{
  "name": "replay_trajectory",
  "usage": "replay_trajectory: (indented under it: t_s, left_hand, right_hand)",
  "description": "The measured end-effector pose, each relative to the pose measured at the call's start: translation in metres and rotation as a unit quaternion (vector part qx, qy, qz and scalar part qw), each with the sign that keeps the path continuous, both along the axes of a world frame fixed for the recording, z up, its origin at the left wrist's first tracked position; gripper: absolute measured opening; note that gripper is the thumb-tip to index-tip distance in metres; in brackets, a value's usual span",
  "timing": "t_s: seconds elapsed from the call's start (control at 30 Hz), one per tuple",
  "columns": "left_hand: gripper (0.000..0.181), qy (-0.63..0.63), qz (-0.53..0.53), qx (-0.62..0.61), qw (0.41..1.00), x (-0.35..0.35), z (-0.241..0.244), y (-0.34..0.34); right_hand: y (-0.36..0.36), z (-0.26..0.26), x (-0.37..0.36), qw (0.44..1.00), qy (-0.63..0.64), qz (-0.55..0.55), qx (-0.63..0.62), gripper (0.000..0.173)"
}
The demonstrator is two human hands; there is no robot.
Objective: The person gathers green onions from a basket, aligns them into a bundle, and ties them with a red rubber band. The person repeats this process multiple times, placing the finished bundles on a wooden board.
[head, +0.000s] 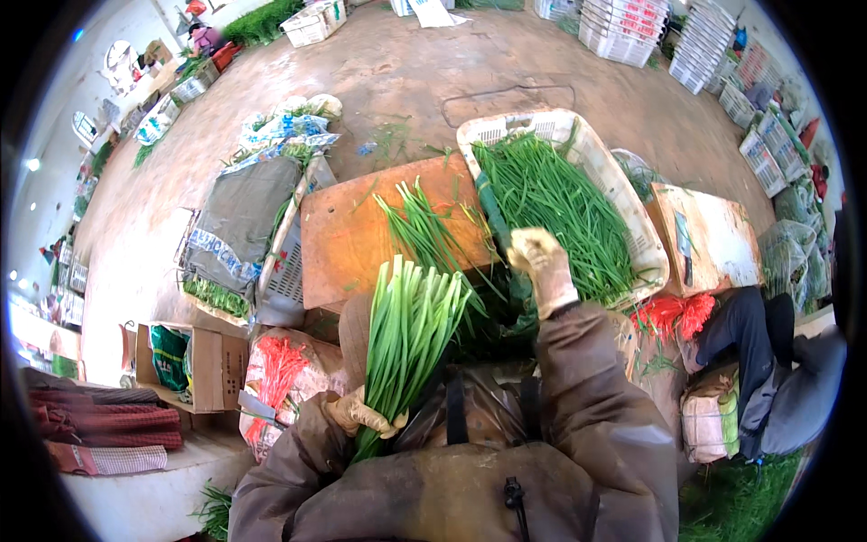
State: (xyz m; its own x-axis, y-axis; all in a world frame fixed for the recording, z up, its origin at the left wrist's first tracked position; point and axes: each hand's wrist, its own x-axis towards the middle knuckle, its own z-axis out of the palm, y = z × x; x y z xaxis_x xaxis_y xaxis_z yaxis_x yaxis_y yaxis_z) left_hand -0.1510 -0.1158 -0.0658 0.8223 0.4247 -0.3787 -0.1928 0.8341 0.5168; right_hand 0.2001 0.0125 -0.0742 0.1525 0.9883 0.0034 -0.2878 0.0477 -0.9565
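My left hand (366, 413), in a pale glove, is closed around the lower part of a thick bunch of garlic chives (410, 332). The bunch stands over my lap with its pale cut ends up. A smaller bundle of chives (423, 223) lies across the right part of an orange-brown wooden board (345, 237). My right hand (542, 261), also gloved, is curled into a fist by the near left side of a white plastic crate (653, 254). Nothing shows in its fingers. Loose chives (548, 196) fill that crate. A dark green cloth (492, 210) hangs over its left rim.
At left, a grey cover (247, 203) lies over a crate of greens. Red ties (278, 366) rest on a sack beside my left arm. On the right, a knife (684, 247) lies on another board (725, 237), near a seated person's legs (735, 352). Stacked crates (623, 30) stand behind.
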Motion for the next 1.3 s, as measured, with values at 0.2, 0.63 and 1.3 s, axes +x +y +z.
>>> replay_trajectory:
  t_s: [0.2, 0.63, 1.3]
  left_hand:
    - [0.076, 0.243, 0.192, 0.411, 0.857, 0.062, 0.007, 0.043]
    - [0.1, -0.128, 0.176, 0.329, 0.919, 0.1, 0.045, 0.134]
    - [0.068, -0.26, 0.206, 0.081, 0.94, 0.151, -0.013, 0.142]
  right_hand:
    - [-0.068, 0.004, -0.114, 0.978, 0.032, 0.204, 0.032, 0.08]
    - [-0.052, 0.055, -0.007, 0.9, 0.09, 0.383, -0.189, 0.087]
    - [0.01, 0.091, -0.037, 0.837, -0.513, 0.065, 0.18, 0.055]
